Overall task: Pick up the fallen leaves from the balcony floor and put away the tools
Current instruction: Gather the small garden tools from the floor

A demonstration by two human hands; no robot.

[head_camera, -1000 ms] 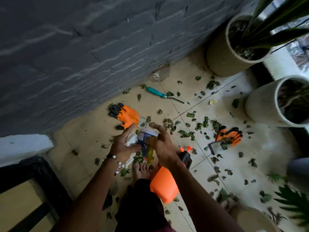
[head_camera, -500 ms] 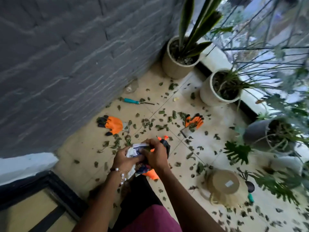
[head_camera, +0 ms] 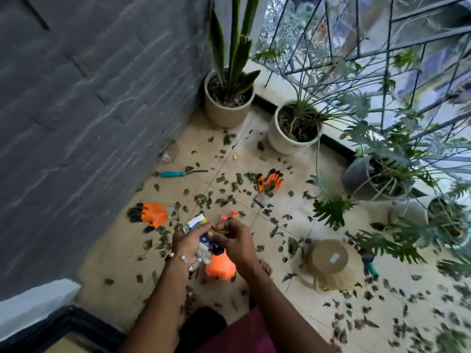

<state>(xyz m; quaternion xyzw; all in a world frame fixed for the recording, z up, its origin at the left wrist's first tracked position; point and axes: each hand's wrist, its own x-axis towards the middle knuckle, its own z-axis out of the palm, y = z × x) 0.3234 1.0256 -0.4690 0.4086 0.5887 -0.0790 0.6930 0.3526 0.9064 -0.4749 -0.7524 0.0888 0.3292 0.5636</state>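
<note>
Head camera looks steeply down at the tiled floor (head_camera: 122, 256).

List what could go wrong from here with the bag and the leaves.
1. Both hands, left hand and right hand, are busy at the small plastic bag; leaves being stuffed in may spill back onto the tiled floor.
2. Bare feet stand among scattered leaves beside the orange spray bottle; it could get knocked over.
3. The teal-handled hand tool and orange gloves lie half-covered by leaves and could be overlooked.
</note>
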